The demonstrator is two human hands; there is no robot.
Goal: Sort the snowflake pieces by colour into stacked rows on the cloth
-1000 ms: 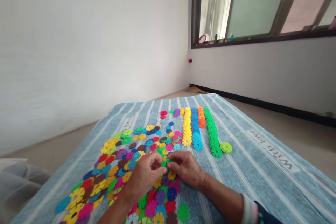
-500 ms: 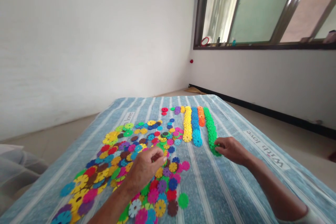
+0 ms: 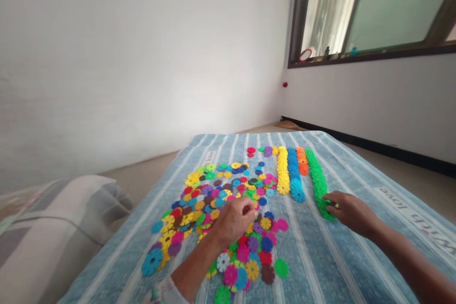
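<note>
A loose heap of coloured snowflake discs [image 3: 213,204] covers the middle of a blue striped cloth [image 3: 356,256]. Beyond it lie sorted rows: yellow [image 3: 282,171], blue [image 3: 294,175], orange [image 3: 302,160] and green [image 3: 318,183]. My left hand [image 3: 233,221] hovers over the near side of the heap with its fingers curled into a pinch; what they hold is hidden. My right hand [image 3: 351,211] rests at the near end of the green row, fingertips pinched on a green disc [image 3: 329,213] there.
A grey striped cushion [image 3: 53,228] lies at the left beside the cloth. White walls meet in a corner behind, with a dark-framed window [image 3: 374,9] at the upper right and small items on its sill. Bare floor shows past the cloth's far edge.
My right hand left the heap and reached right to the near end of the green row. The left hand stayed over the heap. The view swung left, bringing the cushion in.
</note>
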